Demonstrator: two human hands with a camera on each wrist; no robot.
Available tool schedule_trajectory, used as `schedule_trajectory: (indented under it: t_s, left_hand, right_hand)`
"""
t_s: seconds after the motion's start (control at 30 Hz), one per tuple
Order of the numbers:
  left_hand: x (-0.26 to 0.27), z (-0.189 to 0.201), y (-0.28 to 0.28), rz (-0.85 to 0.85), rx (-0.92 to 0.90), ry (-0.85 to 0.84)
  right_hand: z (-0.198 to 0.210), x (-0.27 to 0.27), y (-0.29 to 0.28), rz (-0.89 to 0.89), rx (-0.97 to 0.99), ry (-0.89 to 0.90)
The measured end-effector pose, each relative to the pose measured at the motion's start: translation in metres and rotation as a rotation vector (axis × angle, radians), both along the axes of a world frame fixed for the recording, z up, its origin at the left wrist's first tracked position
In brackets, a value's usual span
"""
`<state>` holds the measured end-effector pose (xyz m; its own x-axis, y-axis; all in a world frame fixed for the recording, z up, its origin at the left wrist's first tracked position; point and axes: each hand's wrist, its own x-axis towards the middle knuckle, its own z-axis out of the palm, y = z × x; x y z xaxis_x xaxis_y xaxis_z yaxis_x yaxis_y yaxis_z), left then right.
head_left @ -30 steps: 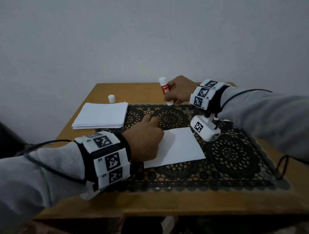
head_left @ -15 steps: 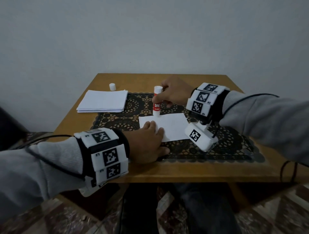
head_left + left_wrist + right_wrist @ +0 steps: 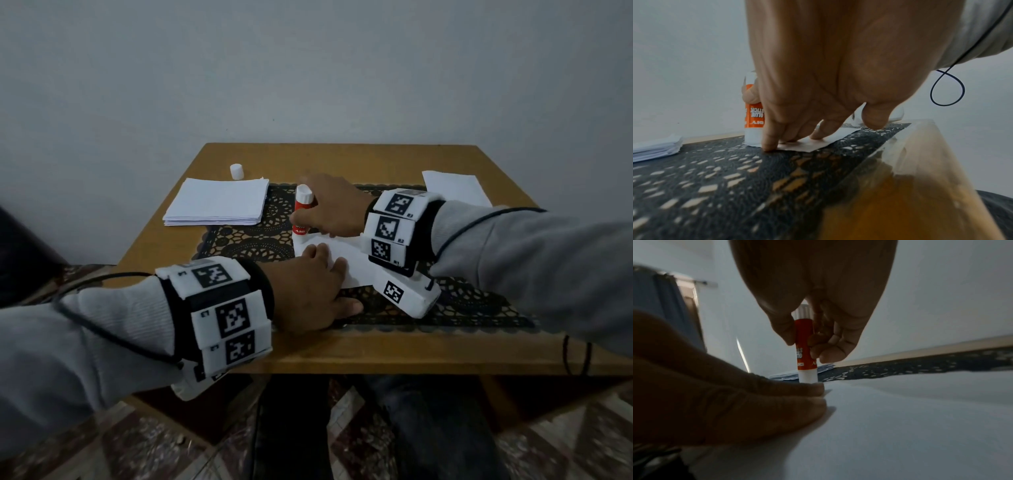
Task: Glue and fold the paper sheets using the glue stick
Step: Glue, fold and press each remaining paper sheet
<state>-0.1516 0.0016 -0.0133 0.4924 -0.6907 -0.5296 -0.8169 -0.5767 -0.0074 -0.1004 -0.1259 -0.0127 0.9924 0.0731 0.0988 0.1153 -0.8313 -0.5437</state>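
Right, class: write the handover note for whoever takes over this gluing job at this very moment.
Right hand: grips the glue stick, upright and uncapped, tip down on the far left corner of the sheet.
Left hand: fingers straight, pressing the sheet's near left edge onto the lace mat.
Elsewhere: paper stack at far left, cap standing behind it, one separate sheet at far right.
Done: stick uncapped, sheet placed, gluing begun.
Left: spread glue, fold the sheet, then work through the stack.
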Motion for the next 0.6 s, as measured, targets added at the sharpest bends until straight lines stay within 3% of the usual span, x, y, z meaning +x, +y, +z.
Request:
schedule_trajectory:
  t_s: [0.6]
  left_hand:
    - [-0.003,0.006,-0.004,-0.01,0.007,-0.053]
  right_hand:
    - [0.001,-0.012,-0.031,-0.094,-0.148,-0.046]
